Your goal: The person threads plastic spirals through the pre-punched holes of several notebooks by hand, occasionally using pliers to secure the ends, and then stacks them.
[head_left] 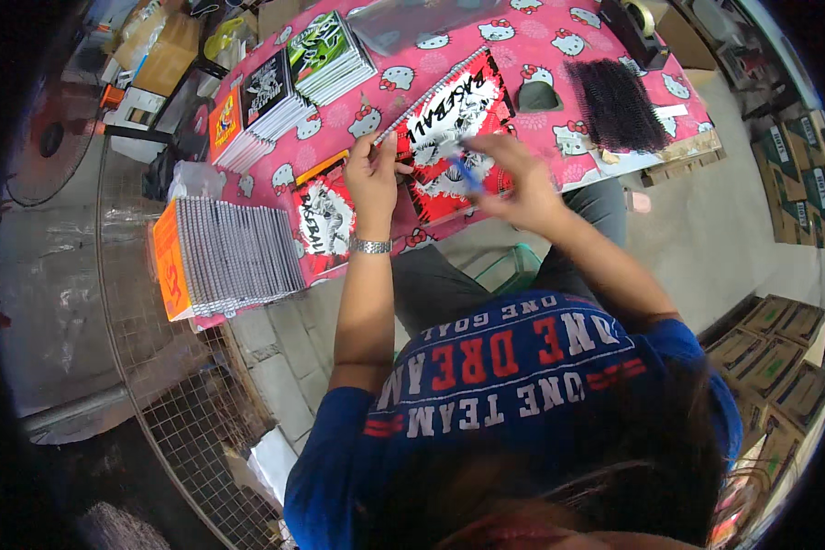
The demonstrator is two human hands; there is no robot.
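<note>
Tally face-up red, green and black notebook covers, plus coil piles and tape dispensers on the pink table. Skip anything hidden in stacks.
Red covers: 2 (one below the right hand, first red cover; second red cover beside the left wrist)
Green cover: 1
Black cover: 1
Black coil pile: 1
Tape dispenser: 1
Total: 6
</note>
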